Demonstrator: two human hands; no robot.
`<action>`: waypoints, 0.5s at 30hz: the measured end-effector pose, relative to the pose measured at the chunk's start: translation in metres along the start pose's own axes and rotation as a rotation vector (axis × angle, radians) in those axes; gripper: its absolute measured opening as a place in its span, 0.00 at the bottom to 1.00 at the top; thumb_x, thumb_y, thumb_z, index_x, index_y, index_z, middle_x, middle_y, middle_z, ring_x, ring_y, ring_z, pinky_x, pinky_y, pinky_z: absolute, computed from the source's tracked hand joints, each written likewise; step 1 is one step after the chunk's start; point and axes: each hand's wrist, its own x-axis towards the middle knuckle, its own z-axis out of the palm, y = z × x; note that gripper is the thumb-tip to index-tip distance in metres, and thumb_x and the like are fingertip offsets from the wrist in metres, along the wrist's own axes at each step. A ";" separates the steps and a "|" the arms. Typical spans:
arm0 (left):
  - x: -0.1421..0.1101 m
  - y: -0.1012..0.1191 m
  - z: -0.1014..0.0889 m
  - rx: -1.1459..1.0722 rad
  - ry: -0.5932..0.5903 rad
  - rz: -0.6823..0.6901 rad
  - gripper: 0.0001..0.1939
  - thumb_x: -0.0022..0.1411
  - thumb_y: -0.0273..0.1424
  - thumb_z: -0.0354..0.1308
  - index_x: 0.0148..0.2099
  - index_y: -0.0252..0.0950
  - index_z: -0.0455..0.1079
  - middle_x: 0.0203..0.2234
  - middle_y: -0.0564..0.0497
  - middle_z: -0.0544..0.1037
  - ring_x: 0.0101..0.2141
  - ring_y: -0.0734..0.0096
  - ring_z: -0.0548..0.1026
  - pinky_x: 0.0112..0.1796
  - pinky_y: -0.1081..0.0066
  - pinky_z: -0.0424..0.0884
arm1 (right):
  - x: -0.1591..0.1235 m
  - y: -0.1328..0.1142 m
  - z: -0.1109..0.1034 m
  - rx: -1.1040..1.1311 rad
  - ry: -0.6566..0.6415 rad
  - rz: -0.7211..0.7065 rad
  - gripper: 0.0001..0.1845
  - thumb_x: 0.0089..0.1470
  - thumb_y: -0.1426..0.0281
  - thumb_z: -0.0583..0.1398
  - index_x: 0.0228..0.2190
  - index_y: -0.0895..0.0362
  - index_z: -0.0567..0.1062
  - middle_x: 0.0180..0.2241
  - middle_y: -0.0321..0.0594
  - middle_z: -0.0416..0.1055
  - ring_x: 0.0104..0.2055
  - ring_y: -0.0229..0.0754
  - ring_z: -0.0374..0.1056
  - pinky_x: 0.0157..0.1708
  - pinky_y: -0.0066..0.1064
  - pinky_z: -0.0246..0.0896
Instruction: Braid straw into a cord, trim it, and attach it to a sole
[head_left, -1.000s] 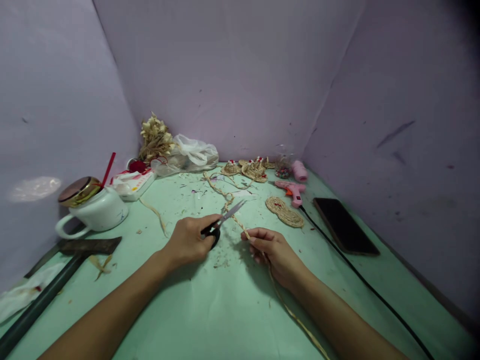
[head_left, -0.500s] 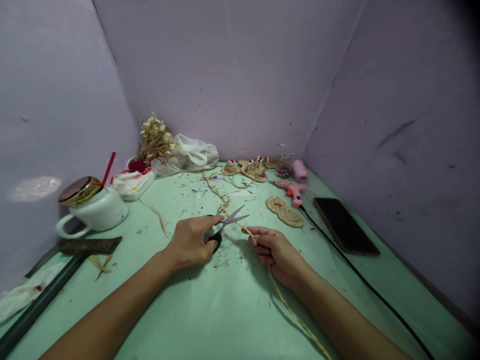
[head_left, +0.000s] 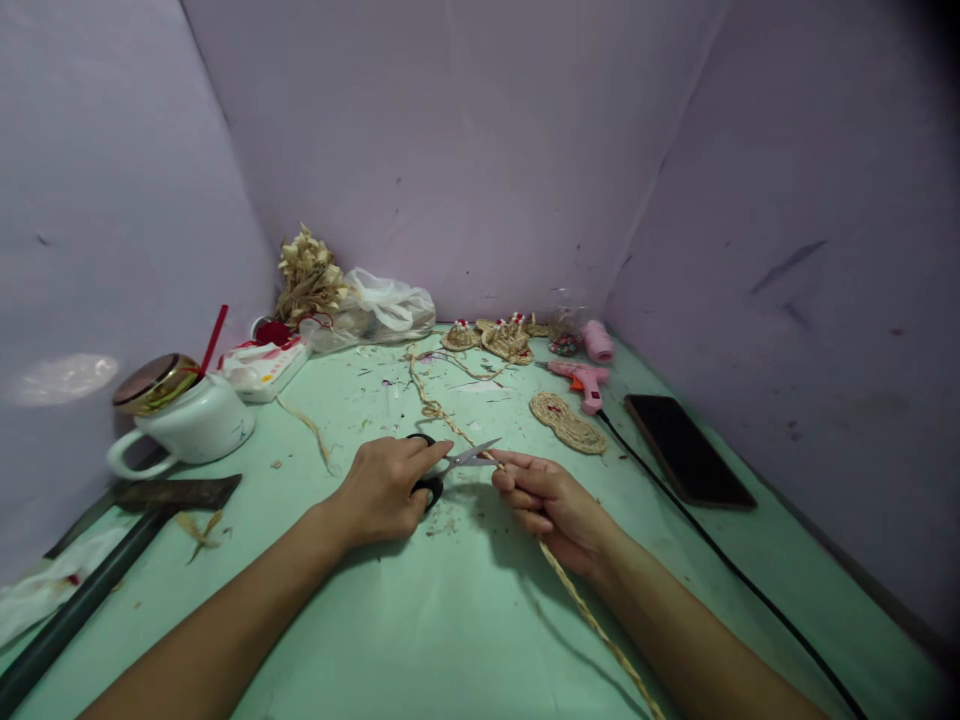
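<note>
While our left hand grips the scissors, blades parted, our right hand pinches the straw-coloured cord, which runs from the far middle of the table to the near right. The blade tips sit just beside that pinch, so closing them carelessly could nick a finger. A slack hold could let the cord fold between the blades, and the knot beyond our left hand could snag.

Dim light leaves glare on the left wall. Soft shadows lie beneath the hands. The upper-right corner is black.
</note>
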 end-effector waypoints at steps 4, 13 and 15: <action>-0.001 0.000 0.000 0.025 -0.005 0.019 0.27 0.49 0.26 0.49 0.54 0.36 0.58 0.31 0.49 0.73 0.31 0.66 0.70 0.30 0.67 0.64 | -0.001 0.001 0.001 -0.011 -0.011 -0.009 0.10 0.40 0.78 0.59 0.31 0.62 0.70 0.19 0.30 0.58 0.14 0.23 0.34 0.09 0.15 0.30; -0.001 -0.002 -0.003 0.081 -0.018 0.051 0.27 0.49 0.22 0.47 0.53 0.36 0.60 0.27 0.50 0.74 0.26 0.67 0.71 0.26 0.69 0.64 | -0.001 0.003 0.000 -0.029 -0.054 -0.031 0.04 0.41 0.77 0.59 0.26 0.62 0.71 0.19 0.29 0.57 0.15 0.23 0.34 0.09 0.15 0.31; -0.001 -0.002 -0.003 0.013 0.001 0.030 0.26 0.49 0.22 0.48 0.52 0.37 0.62 0.29 0.51 0.76 0.27 0.67 0.73 0.27 0.70 0.66 | -0.001 0.002 -0.002 -0.021 -0.053 -0.029 0.04 0.42 0.77 0.59 0.26 0.62 0.71 0.19 0.30 0.57 0.14 0.23 0.34 0.09 0.15 0.31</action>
